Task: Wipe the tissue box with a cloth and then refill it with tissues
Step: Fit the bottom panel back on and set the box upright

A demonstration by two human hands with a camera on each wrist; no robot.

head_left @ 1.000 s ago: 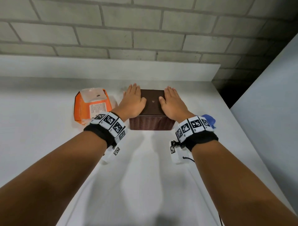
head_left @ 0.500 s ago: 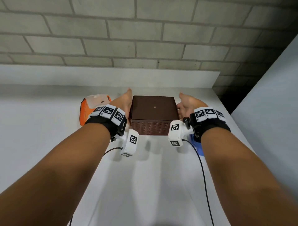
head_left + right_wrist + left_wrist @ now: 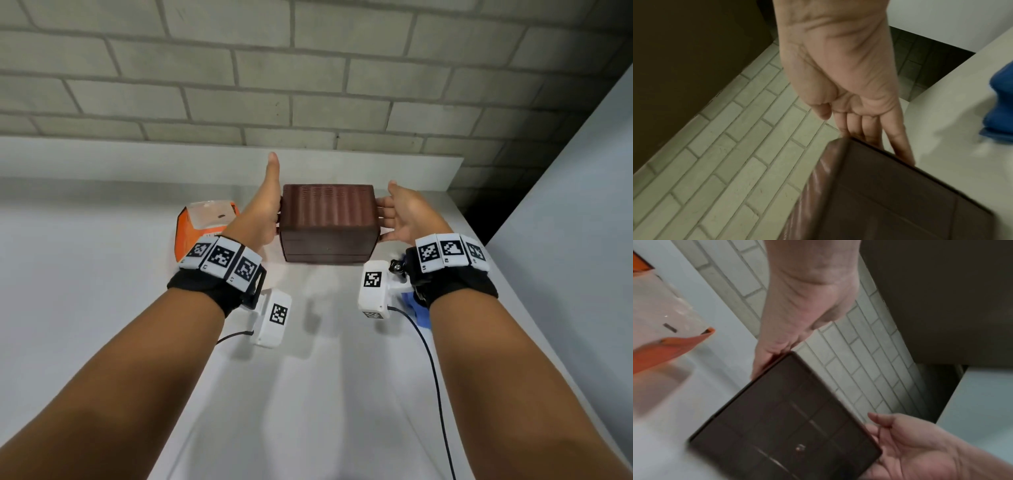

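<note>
The brown tissue box (image 3: 327,219) is clamped between my two hands just above the white counter (image 3: 102,274). It is tipped so its ribbed side faces up and its flat panel with a small dot faces me. My left hand (image 3: 263,209) presses the box's left side, thumb pointing up, fingers hidden behind the box. My right hand (image 3: 400,214) presses the right side with straight fingers (image 3: 898,142). The left wrist view shows the flat panel of the box (image 3: 785,426) between both palms. A blue cloth (image 3: 416,308) lies under my right wrist.
An orange tissue pack (image 3: 202,222) with a clear top lies left of the box, close to my left wrist. A brick wall (image 3: 308,85) and a low ledge run behind. A white panel (image 3: 565,240) closes the right side, with a dark gap (image 3: 486,212) at the back corner.
My hands slid from the top of the box to its sides. They then raised it and tipped it toward me, so the flat panel now faces me.
</note>
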